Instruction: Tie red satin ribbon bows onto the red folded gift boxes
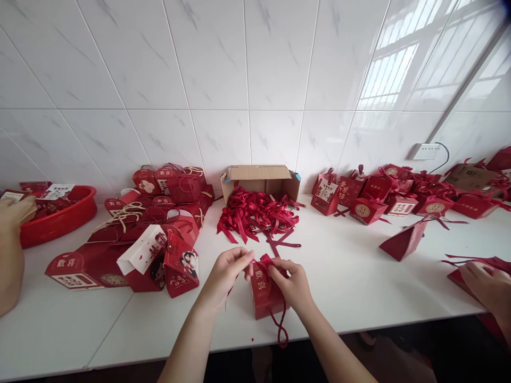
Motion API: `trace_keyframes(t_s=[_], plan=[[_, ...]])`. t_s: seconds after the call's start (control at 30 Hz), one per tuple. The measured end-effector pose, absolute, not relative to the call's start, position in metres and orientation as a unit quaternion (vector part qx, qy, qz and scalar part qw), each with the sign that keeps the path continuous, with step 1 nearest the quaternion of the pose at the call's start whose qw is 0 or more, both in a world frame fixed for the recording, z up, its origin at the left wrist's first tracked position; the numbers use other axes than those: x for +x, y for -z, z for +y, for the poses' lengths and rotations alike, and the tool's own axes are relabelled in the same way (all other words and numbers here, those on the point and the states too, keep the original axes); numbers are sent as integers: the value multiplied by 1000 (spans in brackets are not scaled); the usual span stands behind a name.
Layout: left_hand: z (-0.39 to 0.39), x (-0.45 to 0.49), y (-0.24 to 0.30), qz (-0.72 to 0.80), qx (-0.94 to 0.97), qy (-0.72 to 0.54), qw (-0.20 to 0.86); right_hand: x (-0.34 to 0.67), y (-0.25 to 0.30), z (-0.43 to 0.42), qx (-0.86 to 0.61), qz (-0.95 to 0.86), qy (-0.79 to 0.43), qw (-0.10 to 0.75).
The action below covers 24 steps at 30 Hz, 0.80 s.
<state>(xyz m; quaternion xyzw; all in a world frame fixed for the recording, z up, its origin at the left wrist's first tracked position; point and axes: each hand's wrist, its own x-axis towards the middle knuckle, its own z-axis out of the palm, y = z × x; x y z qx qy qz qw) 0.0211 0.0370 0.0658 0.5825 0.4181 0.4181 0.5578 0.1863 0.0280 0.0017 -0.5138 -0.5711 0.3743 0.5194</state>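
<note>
Well left of the fingers (244,260), a red basin (59,229) holds printed cards (59,191); the left hand (224,274) pinches red ribbon (265,259); beyond, a cardboard box (257,172) spills loose ribbons (255,213); below, a red carton (262,300) (pale lettering, red cord (282,335)) sits; the right hand (294,284) pinches ribbon too.

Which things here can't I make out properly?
All in the head view:
Ribbon: partly covered by the left hand and right hand.
Basin: left part behind a co-worker's arm.
White card: print too small.
Far-right box: cut off by the right edge.

A red box (261,304) with pale characters sits on the table (339,287), red ribbon (265,259) at its far end.
</note>
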Motion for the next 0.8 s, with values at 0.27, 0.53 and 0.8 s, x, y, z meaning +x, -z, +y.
trace_keyframes(t_s=[0.27,0.53,0.8], plan=[[45,37,-71,387,602,-411,564,186,-6,27,-508,-644,-308,482],[74,58,-87,345,715,-330,510,191,-4,24,-483,-692,-250,475],[75,40,-50,456,689,-369,426,191,1,28,-485,-662,-287,494]])
